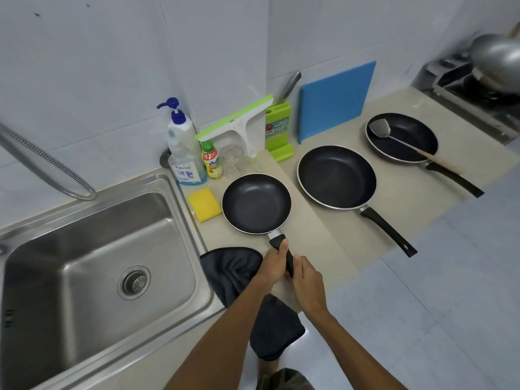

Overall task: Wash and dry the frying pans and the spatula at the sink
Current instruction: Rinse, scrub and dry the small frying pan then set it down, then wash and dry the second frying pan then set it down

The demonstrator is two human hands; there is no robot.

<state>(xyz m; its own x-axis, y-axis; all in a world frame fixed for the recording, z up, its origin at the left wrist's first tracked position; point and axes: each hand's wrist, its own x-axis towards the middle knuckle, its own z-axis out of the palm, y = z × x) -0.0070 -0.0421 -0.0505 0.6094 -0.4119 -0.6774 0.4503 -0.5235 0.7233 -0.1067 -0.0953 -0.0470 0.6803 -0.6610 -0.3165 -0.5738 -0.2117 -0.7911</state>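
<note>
A small black frying pan sits on the counter right of the sink. My left hand and my right hand both grip its black handle. A larger black pan rests further right, its handle pointing toward the counter edge. A third black pan lies beyond it, with a metal spatula resting inside, its wooden handle over the rim. A yellow sponge lies beside the small pan. A dark cloth hangs over the counter edge under my arms.
Soap bottles and a small yellow bottle stand in the corner with a green squeegee, a green knife block and a blue cutting board. A hose hangs over the sink. A wok sits on the stove.
</note>
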